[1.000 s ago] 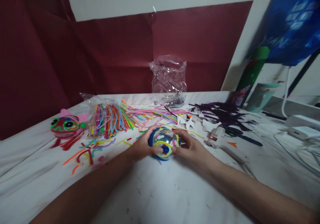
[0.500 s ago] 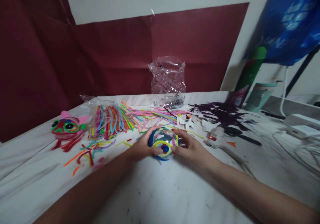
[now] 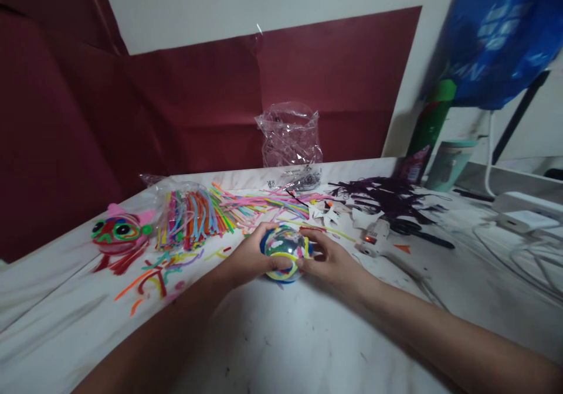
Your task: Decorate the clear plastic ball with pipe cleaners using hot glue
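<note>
Between my two hands is a clear plastic ball (image 3: 288,243) trimmed with blue and yellow pipe cleaners. My left hand (image 3: 255,256) is wrapped round its left side, the thumb lying across the front. From the right, my right hand (image 3: 328,256) grips it with thumb and fingers, the thumb tip close to the left one. The ball is low over the white marbled table or resting on it; I cannot tell which. A curved yellow pipe cleaner on its front is partly covered by my thumbs.
Left stands a decorated ball figure (image 3: 121,233) with pink ears. Bagged pipe cleaners (image 3: 189,215) and loose cut pieces (image 3: 158,274) lie nearby. Right are a glue gun (image 3: 373,238), black-handled scissors (image 3: 422,233), dark purple strands (image 3: 387,197), a green cup (image 3: 451,165) and cables (image 3: 523,259).
The ball has turned a little in my hands, and my thumbs now cover more of the yellow loop and its blue centre. The camera view has shifted slightly.
</note>
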### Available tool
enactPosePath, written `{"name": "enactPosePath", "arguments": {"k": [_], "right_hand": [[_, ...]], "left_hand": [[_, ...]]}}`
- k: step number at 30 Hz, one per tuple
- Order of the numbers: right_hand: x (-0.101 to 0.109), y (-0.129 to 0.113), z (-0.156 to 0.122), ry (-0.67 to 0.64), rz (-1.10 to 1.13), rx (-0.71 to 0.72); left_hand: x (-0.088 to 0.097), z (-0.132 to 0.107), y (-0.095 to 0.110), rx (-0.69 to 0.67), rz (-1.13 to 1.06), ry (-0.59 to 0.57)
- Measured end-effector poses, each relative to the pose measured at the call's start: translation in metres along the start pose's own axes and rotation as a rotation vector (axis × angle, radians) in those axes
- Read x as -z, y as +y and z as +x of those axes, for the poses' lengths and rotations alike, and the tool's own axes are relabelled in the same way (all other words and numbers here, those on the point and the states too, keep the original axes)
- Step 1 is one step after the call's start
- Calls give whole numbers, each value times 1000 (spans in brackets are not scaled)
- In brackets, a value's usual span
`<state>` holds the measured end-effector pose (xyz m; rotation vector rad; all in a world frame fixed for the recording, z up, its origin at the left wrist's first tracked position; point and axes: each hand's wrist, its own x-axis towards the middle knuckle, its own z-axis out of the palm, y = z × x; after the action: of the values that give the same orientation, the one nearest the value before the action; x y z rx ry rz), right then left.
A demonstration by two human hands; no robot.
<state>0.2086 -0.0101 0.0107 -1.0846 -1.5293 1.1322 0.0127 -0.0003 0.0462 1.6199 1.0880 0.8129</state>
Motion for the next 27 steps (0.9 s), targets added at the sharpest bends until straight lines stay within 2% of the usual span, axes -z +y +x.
{"name": "enactPosePath", "arguments": {"k": [6, 14, 21, 27], "right_hand": [[-1, 5, -1, 27, -55, 18], [8, -5, 1, -17, 76, 26], [18, -3, 10, 196, 63, 46], [22, -13, 4, 272, 20, 43]], "left_hand": [[-13, -5, 9, 2, 208, 128], [-14, -2, 6, -17, 103, 132], [-13, -2, 1, -5, 73, 138], [-13, -1, -1, -5, 40, 147]]}}
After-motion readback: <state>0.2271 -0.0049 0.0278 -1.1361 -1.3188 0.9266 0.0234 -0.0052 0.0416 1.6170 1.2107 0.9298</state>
